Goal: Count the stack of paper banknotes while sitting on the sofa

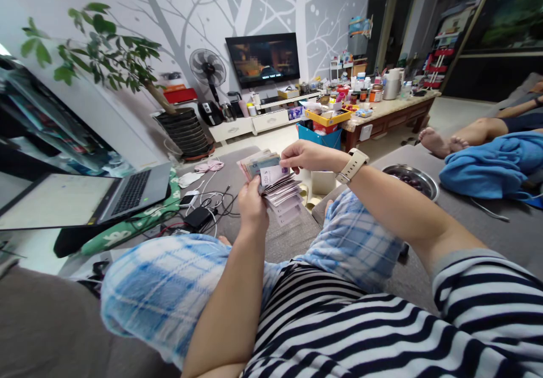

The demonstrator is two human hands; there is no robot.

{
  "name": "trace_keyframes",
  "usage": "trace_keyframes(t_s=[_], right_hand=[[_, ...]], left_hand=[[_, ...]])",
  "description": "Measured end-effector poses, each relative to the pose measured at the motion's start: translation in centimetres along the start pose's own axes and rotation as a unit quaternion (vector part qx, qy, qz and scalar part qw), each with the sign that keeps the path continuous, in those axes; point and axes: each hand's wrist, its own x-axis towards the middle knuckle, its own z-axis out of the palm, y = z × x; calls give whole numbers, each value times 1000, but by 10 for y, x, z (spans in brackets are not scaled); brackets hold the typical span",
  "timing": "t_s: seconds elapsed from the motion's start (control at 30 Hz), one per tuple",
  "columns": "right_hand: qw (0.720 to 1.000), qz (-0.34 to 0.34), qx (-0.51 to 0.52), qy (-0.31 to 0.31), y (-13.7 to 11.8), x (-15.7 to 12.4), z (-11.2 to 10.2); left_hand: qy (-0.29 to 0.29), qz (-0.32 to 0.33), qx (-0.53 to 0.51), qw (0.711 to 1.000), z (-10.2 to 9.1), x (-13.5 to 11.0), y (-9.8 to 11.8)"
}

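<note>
My left hand (pixel 251 203) is closed around the lower end of a stack of banknotes (pixel 278 188), held up above my knees. The notes bend over and fan downward to the right. My right hand (pixel 306 155), with a pale watch on the wrist, pinches the upper edge of the stack, where several notes (pixel 257 163) are folded back. I sit on a grey sofa in blue checked shorts and a striped shirt.
An open laptop (pixel 106 197) lies at the left on a green cushion, with cables and a charger (pixel 199 215) beside it. A metal bowl of dark fruit (pixel 410 179) and a blue cloth (pixel 492 166) sit at the right. Another person's bare feet (pixel 436 140) rest there. A cluttered coffee table (pixel 382 109) stands ahead.
</note>
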Motion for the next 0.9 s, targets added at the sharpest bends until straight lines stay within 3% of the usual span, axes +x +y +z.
trace_keyframes(t_s=[0.2, 0.5, 0.63, 0.9], right_hand=[[999, 9, -21, -35, -1, -2, 0], [983, 96, -144, 55, 4, 0, -2], [984, 92, -128, 80, 7, 2, -1], [985, 76, -138, 72, 7, 4, 1]], left_hand=[[-18, 4, -30, 999, 1, -1, 2], [-15, 2, -15, 1000, 2, -3, 1], [-17, 5, -4, 1000, 3, -3, 0], [-13, 5, 10, 1000, 4, -4, 1]])
